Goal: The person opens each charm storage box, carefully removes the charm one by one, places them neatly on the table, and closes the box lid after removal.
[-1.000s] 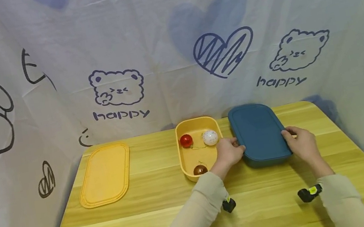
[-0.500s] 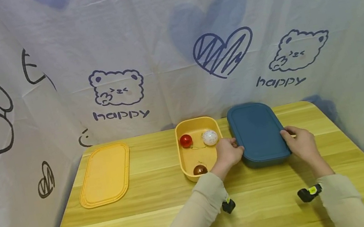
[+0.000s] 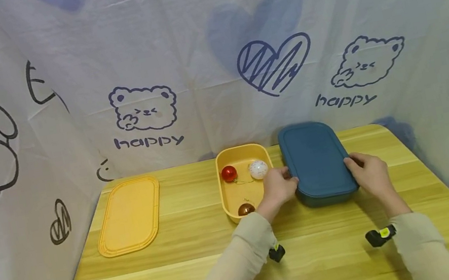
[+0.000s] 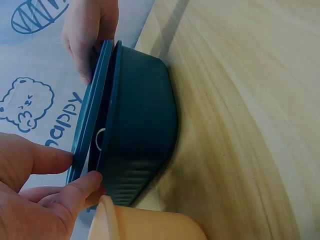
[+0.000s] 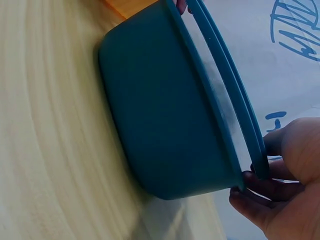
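A dark blue lid (image 3: 317, 158) lies over a deep box (image 3: 329, 199) of the same colour at the back right. In both wrist views a narrow gap shows between the lid and the box rim. My left hand (image 3: 278, 187) pinches the lid's left edge, its fingers also near the rim of the box (image 4: 145, 105). On the other side my right hand (image 3: 372, 176) holds the lid's right edge, with lower fingers touching the box rim in the right wrist view. A thin white loop (image 4: 100, 139) shows in the gap; the rest of the box's inside is hidden.
Left of the blue box stands a yellow box (image 3: 234, 193) with a red ball ornament (image 3: 229, 173), a white speckled one (image 3: 258, 169) and a brown one (image 3: 246, 209). A yellow lid (image 3: 130, 215) lies flat at the table's left. A printed curtain (image 3: 202, 64) hangs behind.
The blue lid has shifted slightly up and away in the head view, more at its far end. Both hands keep hold of it; the left has moved a little left and away.
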Tool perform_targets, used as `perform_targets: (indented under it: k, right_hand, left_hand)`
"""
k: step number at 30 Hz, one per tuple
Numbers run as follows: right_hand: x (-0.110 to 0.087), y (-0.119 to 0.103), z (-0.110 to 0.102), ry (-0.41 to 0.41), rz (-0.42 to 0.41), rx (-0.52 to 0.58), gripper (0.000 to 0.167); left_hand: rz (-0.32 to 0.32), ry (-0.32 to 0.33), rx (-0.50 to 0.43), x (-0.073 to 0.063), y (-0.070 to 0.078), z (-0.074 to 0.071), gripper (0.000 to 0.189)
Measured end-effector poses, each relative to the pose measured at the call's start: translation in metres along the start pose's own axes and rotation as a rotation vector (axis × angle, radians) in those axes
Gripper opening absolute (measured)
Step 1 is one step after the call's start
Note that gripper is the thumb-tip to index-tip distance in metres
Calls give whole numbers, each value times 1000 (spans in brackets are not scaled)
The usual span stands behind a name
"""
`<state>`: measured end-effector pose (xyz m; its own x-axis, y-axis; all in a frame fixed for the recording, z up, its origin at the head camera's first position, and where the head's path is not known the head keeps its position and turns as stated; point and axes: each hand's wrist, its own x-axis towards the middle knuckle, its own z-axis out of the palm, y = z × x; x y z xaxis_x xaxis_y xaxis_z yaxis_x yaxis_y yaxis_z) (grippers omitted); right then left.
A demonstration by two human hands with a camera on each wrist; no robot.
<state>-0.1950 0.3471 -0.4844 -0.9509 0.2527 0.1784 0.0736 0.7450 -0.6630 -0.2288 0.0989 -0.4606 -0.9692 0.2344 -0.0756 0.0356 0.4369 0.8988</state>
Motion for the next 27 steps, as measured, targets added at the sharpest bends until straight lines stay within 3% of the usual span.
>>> perform_targets:
  k: [13, 22, 27]
  right_hand:
    - [5, -27, -2, 56, -19, 7, 49]
    - [11, -47, 11, 54, -13, 59, 46]
    - [13, -57, 21, 73, -57, 80, 43]
  left_hand:
    - [9, 1, -237, -3, -6, -21, 46]
    - [12, 25, -397, -4, -14, -44, 47]
    - [9, 41, -432, -5, -15, -60, 47]
